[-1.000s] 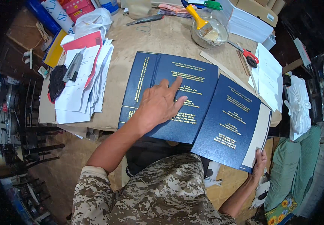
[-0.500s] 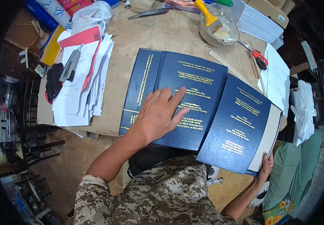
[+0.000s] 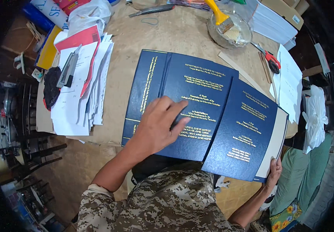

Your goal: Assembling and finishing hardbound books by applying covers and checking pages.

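A dark blue hardcover [image 3: 198,89] with gold lettering and a spine panel at its left lies at the table's near edge. My left hand [image 3: 157,125] rests over its lower middle, index finger and thumb apart, the other fingers bent, and nothing held. Beside it, overlapping its right edge, a second dark blue cover [image 3: 240,127] with similar gold lettering sits tilted and juts past the table edge. A cream strip [image 3: 274,139] shows along its right side. My right hand [image 3: 274,172] grips the lower right corner of this second cover, with part of the fingers hidden beneath.
Loose papers [image 3: 78,89] lie at the left with a grey stapler [image 3: 68,69] on top. At the back are a box cutter [image 3: 151,10], a glass bowl [image 3: 232,36] of whitish paste and a yellow-handled brush [image 3: 218,15]. Red-handled scissors [image 3: 271,60] lie on the right.
My left hand has slid slightly down and left over the cover, its fingers more bent. My right hand keeps its hold on the second cover. The view has shifted slightly.
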Demonstrator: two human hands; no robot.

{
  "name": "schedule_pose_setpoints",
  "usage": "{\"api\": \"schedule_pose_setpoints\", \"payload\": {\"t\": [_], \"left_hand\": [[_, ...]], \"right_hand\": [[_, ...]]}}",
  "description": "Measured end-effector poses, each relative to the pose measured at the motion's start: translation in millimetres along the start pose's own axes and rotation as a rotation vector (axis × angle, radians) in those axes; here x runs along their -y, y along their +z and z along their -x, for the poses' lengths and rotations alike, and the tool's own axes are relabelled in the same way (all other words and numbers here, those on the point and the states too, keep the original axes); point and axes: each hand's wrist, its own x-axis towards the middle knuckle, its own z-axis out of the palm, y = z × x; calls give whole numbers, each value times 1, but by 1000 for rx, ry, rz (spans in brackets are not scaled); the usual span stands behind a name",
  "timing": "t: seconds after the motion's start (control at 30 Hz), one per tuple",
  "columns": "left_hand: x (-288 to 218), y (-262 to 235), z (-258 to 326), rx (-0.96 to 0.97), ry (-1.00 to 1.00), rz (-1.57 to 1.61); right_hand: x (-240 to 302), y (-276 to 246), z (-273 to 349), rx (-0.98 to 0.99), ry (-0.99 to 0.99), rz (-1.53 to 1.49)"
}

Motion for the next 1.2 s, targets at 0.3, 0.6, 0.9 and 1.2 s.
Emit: {"api": "schedule_pose_setpoints", "payload": {"t": [0.3, 0.6, 0.9, 1.2], "left_hand": [[21, -57, 13, -185, -327, -165], [17, -52, 18, -74, -543, 315], [17, -54, 10, 24, -467, 247], [74, 9, -88, 14, 99, -71]], "right_hand": [[-57, -11, 39, 36, 94, -499], [-6, 51, 88, 72, 109, -514], [-14, 53, 118, 16, 56, -515], [-37, 42, 142, -23, 34, -523]]}}
